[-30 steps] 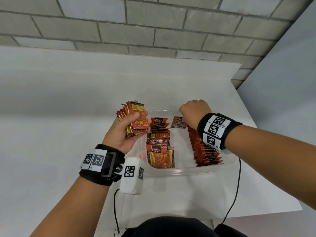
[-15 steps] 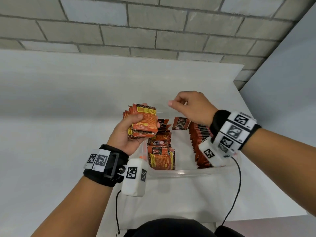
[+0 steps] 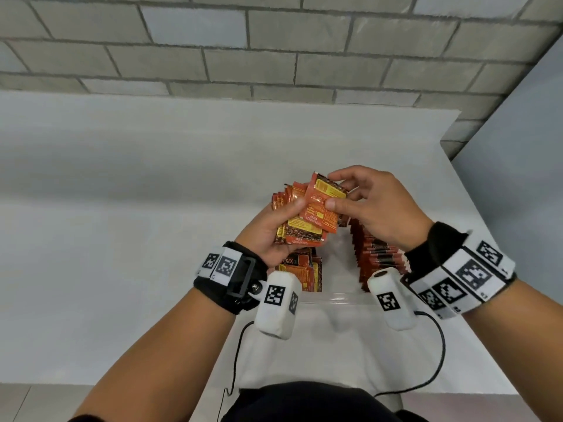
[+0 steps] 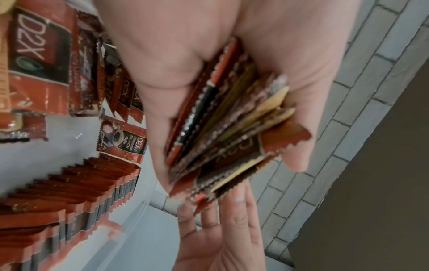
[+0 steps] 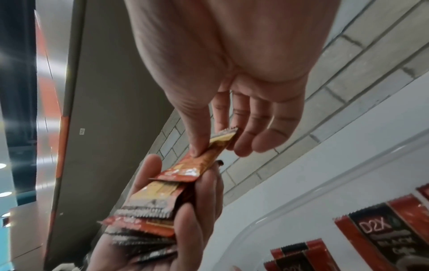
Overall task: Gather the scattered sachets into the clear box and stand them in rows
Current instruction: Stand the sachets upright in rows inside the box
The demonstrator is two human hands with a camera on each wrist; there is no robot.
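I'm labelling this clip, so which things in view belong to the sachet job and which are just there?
Part of the job:
left hand holding a stack of sachets
right hand pinching the top sachet
clear box
standing row

Just there:
white table
brick wall
wrist cables

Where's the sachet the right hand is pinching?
In the head view the sachet is centre frame, on top of the stack gripped by the left hand, above the clear box; the right hand pinches it.

Sachets (image 3: 316, 208) orange-red, yellow panels, black fronts; box (image 3: 338, 298) clear; wall (image 3: 274, 44) grey brick, possibly painted.
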